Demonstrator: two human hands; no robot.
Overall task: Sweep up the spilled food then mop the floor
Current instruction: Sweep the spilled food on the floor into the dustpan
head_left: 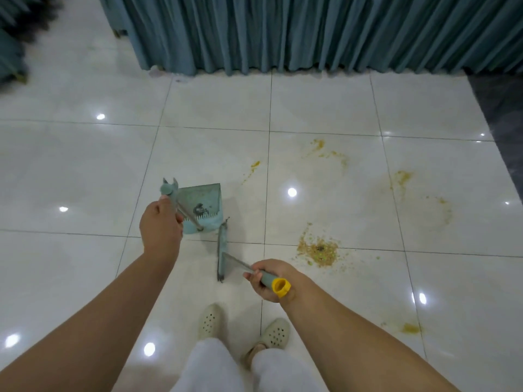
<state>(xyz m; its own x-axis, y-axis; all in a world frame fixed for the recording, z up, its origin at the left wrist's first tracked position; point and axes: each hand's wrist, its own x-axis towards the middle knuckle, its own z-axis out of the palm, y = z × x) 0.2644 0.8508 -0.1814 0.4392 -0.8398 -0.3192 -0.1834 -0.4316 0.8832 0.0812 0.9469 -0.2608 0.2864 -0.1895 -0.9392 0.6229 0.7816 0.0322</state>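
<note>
My left hand (161, 227) grips the upright handle of a light blue dustpan (205, 209) that rests on the white tiled floor (85, 171) with a little dark debris inside. My right hand (268, 280) holds the yellow-capped handle of a broom (222, 250), whose narrow head touches the floor just right of the dustpan. A pile of yellow-green spilled food (318, 250) lies to the right of the broom head, apart from it. Yellow smears (402, 176) and specks spread over the tiles farther right and back.
A teal pleated curtain (283, 32) hangs along the back. A dark floor strip (501, 114) runs at the right edge. Another small yellow smear (410, 328) lies near right. My feet in pale clogs (210, 321) stand just behind the broom.
</note>
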